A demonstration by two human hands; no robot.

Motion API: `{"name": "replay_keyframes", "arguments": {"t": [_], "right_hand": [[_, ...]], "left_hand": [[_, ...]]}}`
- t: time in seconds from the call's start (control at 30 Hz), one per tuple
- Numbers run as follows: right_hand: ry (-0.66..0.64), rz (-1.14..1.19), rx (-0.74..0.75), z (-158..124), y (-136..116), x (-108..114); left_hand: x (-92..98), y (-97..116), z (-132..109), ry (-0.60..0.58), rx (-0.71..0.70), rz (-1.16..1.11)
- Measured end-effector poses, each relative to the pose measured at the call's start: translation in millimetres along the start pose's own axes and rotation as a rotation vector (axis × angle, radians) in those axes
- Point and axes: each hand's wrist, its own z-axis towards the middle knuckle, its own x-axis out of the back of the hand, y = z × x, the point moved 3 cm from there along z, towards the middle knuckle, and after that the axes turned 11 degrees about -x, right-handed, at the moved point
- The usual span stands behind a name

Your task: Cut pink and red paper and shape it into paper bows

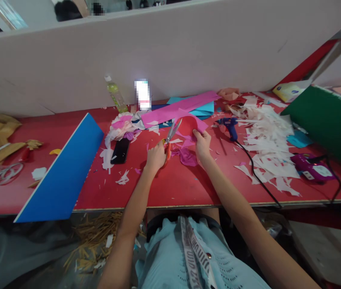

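Note:
My left hand [156,155] is closed around the handles of a pair of orange-handled scissors [173,131], whose blades point up and away from me. Between the fingers of my right hand [203,144] is a thin piece of pink paper [201,125], with a curved opening through which the red table shows. The scissor blades are at the paper's left side; whether they touch it I cannot tell. Beneath the hands lies a crumpled magenta scrap [188,157]. A long pink strip [182,108] rests on blue sheets [205,109] just beyond.
A blue glue gun [230,125] with a black cord lies right of my hands, near many pale paper strips [269,140]. Left are a black phone [120,151], a bottle [116,96] and a blue divider [68,172]. A green divider [329,124] stands at right.

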Motion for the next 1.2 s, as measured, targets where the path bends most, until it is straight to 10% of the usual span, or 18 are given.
{"name": "replay_keyframes", "arguments": {"t": [1.2], "right_hand": [[-0.095, -0.008, -0.084, -7.9, 3.0, -9.6]], "left_hand": [[-1.4, -7.9, 2.5, 0.033, 0.034, 0.021]]}}
